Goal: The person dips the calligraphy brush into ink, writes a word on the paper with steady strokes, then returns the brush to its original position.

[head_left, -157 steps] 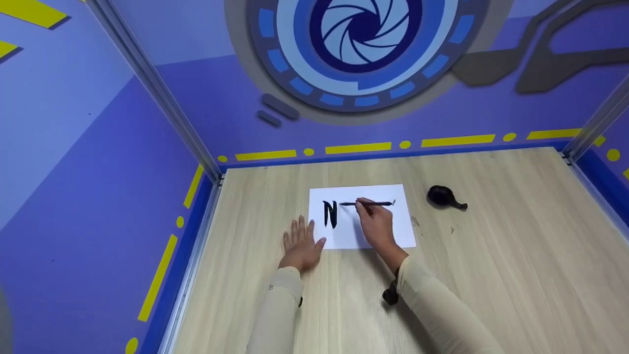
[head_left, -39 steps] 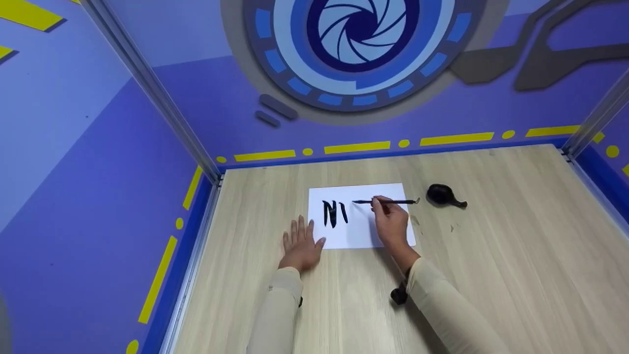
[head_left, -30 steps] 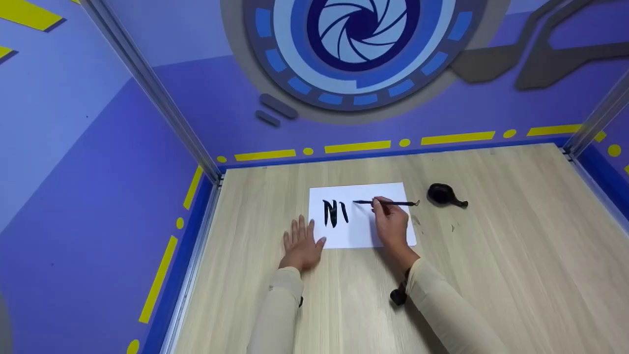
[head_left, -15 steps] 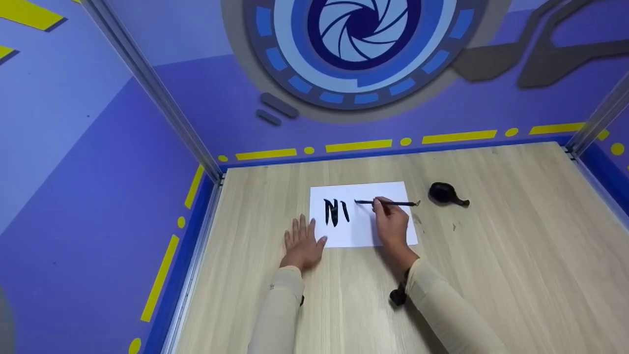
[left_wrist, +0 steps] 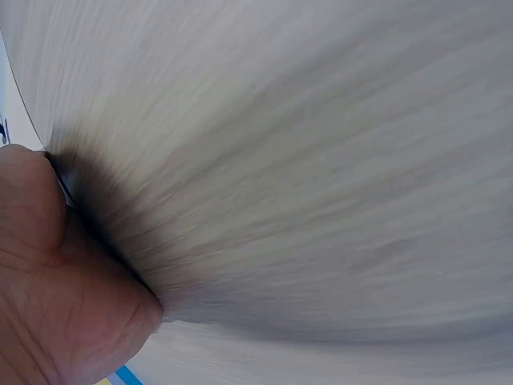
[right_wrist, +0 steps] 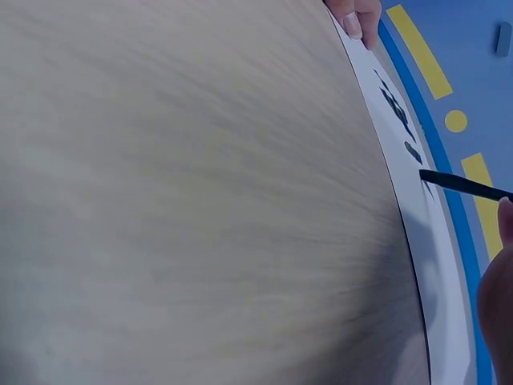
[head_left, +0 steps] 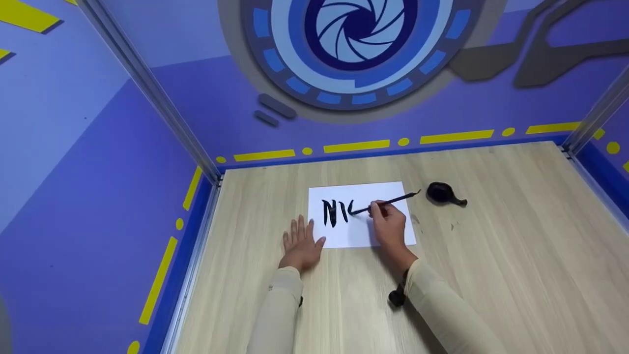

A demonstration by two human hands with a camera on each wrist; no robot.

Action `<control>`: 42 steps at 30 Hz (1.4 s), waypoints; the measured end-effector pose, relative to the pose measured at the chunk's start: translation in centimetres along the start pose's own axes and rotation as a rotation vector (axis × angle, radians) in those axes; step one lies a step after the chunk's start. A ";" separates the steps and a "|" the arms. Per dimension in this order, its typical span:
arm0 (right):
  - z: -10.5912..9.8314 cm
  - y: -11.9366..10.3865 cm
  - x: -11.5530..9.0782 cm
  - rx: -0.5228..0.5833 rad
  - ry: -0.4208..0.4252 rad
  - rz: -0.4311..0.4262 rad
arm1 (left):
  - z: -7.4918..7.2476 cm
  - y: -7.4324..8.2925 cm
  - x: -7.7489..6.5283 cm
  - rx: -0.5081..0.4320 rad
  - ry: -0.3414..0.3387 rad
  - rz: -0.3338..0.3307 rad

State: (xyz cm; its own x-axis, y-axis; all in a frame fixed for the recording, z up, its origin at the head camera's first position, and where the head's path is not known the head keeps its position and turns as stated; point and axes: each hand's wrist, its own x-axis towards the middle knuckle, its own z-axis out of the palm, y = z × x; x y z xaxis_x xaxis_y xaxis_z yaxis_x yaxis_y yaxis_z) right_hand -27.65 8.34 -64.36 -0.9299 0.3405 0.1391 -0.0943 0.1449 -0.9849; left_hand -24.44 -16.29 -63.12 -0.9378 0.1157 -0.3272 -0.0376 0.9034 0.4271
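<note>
My right hand (head_left: 390, 226) pinches a dark brush (head_left: 400, 198) over a sheet of white paper (head_left: 363, 236). The brush's tip meets the paper at the lower end of a short curved black stroke (head_left: 351, 205). To the left of that stroke stand a bold black N (head_left: 330, 213) and a slanted stroke (head_left: 344, 212). With fingers spread, my left hand (head_left: 302, 248) lies flat at the paper's left edge, its thumb on the lower left corner. In the right wrist view the brush (right_wrist: 461, 184) touches the sheet (right_wrist: 437, 265).
A black spoon-shaped dish (head_left: 441, 193) sits right of the paper on the wooden table (head_left: 501, 236). Small dark smudges mark the wood below it. Blue-purple panels (head_left: 196, 108) with metal corner posts rise along the back and sides.
Since the earliest frame, a slanted stroke has appeared beside the N as my right hand shifted right. In the last half second the brush tip moved down, leaving a curved stroke. My left hand stays put.
</note>
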 end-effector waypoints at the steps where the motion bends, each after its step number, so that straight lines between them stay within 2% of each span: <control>1: 0.0 0.0 0.0 0.001 -0.003 -0.001 | 0.3 -0.3 0.3 -0.012 0.003 0.004; 3: -0.1 0.0 0.0 0.001 -0.010 -0.003 | 0.2 -0.2 0.2 -0.005 -0.002 0.001; 8: -0.1 -0.2 -0.1 0.012 -0.032 0.003 | 1.1 -0.9 1.1 0.002 0.017 0.008; 12: 0.1 -0.6 -0.1 0.093 -0.043 0.037 | 1.7 -1.4 1.7 0.022 0.026 0.004; 16: 0.2 -1.1 0.2 0.185 -0.004 0.066 | 1.2 -0.9 1.2 0.019 0.014 0.003; 26: -0.3 -1.7 0.5 0.250 0.067 0.067 | 0.0 0.0 0.0 0.003 -0.002 0.000; 42: -0.7 -1.5 0.2 0.202 0.074 0.076 | 0.7 -0.5 0.7 0.002 -0.001 0.007</control>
State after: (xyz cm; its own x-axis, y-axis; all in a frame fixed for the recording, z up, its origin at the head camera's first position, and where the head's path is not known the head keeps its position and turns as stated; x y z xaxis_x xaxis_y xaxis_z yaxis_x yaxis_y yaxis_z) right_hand -27.48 8.86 -62.75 -0.9091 0.4116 0.0636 -0.1013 -0.0702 -0.9924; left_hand -24.88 -16.38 -64.12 -0.9378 0.1222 -0.3249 -0.0306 0.9032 0.4281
